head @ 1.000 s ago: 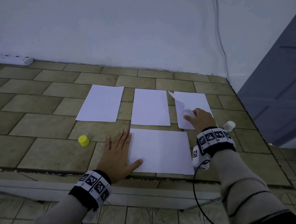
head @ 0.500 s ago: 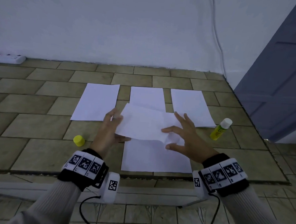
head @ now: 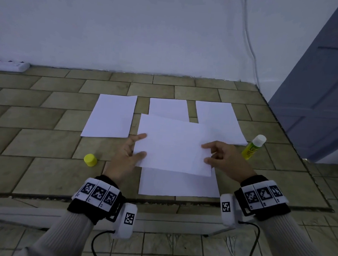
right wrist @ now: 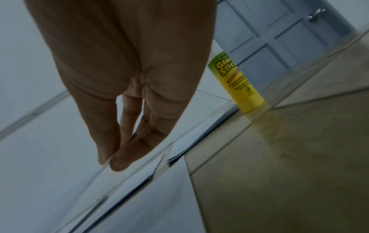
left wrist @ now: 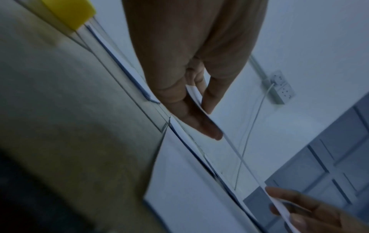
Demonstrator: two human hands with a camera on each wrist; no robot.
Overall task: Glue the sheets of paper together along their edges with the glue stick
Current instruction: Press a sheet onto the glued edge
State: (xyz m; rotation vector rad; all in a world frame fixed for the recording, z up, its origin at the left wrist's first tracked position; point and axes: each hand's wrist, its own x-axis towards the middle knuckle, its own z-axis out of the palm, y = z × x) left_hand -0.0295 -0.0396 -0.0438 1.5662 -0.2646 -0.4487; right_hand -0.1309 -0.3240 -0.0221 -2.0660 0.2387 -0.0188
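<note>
Step in hand: we are holding a white rectangular sheet of paper (head: 173,145) in the air at the centre of the head view, and we judge we are bringing it down to join the white sheet lying flat on the tiled surface (head: 181,184) just below it in the frame.
Left hand (head: 126,157): we are pinching the raised sheet's left edge, thumb on top and fingers (left wrist: 201,124) underneath.
Right hand (head: 224,159): we are pinching the sheet's right edge between thumb and fingertips (right wrist: 119,160).
Next move: we judge it calls for squaring one edge of the raised sheet along the flat sheet's edge, then lowering it level and pressing the seam; whether glue is already on either edge we cannot tell.
Glue stick: the yellow glue stick with its white tip bared (head: 254,147) is lying at the right of the frame, near the right hand.
Around: the small round yellow cap (head: 90,160) is sitting left of centre; three more white sheets (head: 111,116) are lying in a row above, the middle and right ones partly covered by the raised sheet.
In the way: nothing is lying on the flat sheet; the raised sheet is tilted, so it may land askew.
</note>
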